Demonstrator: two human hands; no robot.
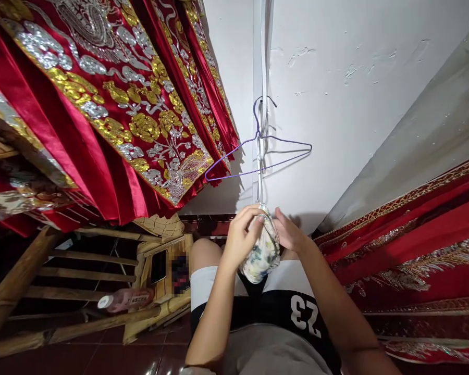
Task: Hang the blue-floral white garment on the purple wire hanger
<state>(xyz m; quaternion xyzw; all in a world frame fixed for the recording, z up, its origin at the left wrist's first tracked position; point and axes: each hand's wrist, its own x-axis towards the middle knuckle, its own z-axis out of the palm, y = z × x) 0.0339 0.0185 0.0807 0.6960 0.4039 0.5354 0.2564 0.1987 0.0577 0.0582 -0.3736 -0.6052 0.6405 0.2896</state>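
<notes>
A bunched white cloth with a floral print hangs between my hands, above my lap. My left hand is closed on its upper part, thumb and fingers pinching the fabric near the top. From the right side, my right hand grips the cloth's edge; its thumb points up and the other fingers are partly hidden behind the fabric. Just above my hands, a purple wire hanger hangs in front of the wall beside a white strip or cord. Neither hand touches the hanger.
Red fabric with gold and silver sequins hangs at the left. More red embroidered fabric is at the right. A bamboo rack stands low left, with a pink bottle on it. The white wall is ahead.
</notes>
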